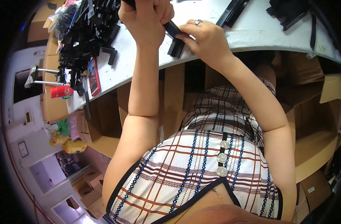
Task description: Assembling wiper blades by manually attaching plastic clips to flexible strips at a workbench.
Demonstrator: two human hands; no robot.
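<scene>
A black bar-shaped piece (172, 28), probably plastic, slants between my two hands above the white table (252, 35). My left hand (147, 22) wraps round its upper part, and the far end runs out at the top of the picture. Thumb and fingers of my right hand (207, 39), with a ring on one finger, pinch its lower end. Just below that end, a short black piece (175, 49) sits at the table's near edge. Long black strips (233, 12) lie on the tabletop beyond my right hand.
A large heap of black parts (86, 37) covers the table's left side. Near it lie a phone in a red case (93, 77) and a red cylindrical thing (61, 91). More black parts (288, 13) are at the far right. Open cardboard boxes (312, 130) stand below the table.
</scene>
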